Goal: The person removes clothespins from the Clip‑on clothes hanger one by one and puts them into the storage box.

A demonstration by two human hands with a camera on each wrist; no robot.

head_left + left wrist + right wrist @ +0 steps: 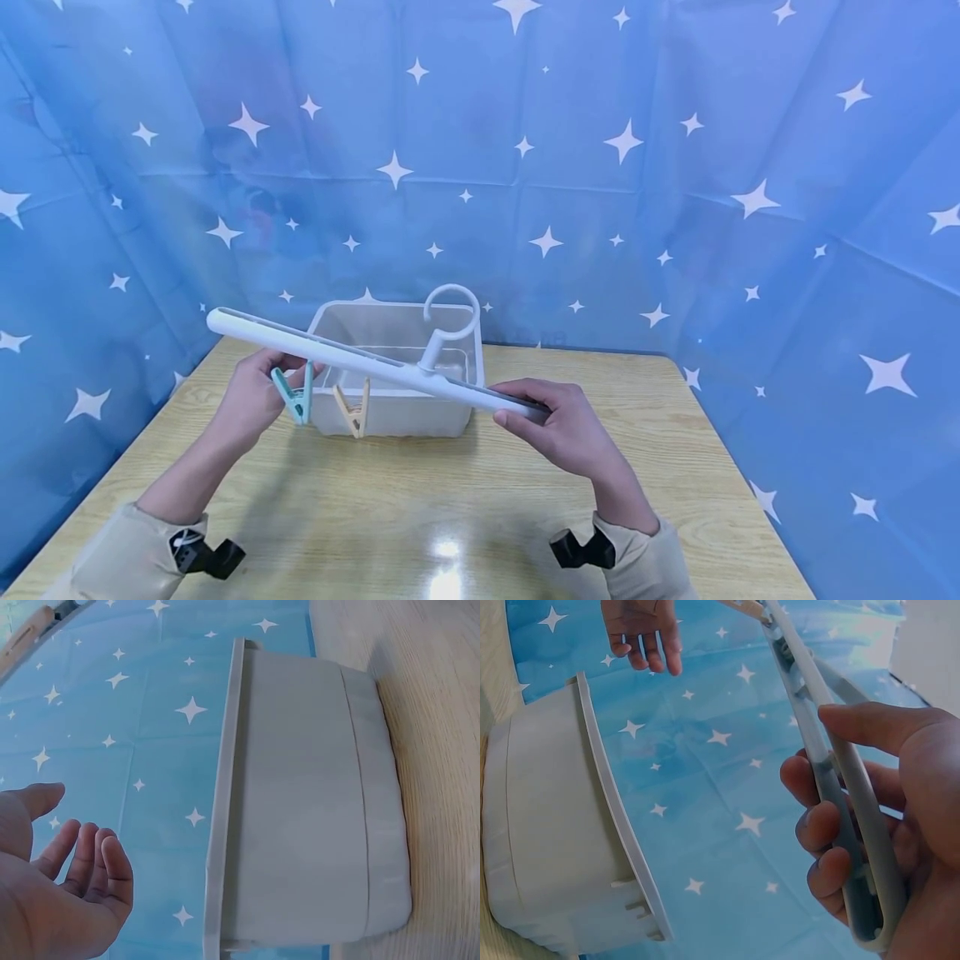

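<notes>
My right hand (558,425) grips one end of a white plastic clothes hanger (375,364), thumb on one side and fingers curled round the other. Held tilted, the hanger has its hook (468,310) upward and its far end rising to the left. Below its bar hang a teal clothespin (298,396) and a peach clothespin (356,410). My left hand (258,396) is close to the teal clothespin and partly hidden by the hanger in the head view. In the left wrist view, the left hand (71,885) has loosely bent fingers and holds nothing.
A whitish plastic basin (397,417) stands on the wood-grain table (420,517), behind and below the hanger. Blue cloth (570,150) with white stars hangs round the back and sides of the table.
</notes>
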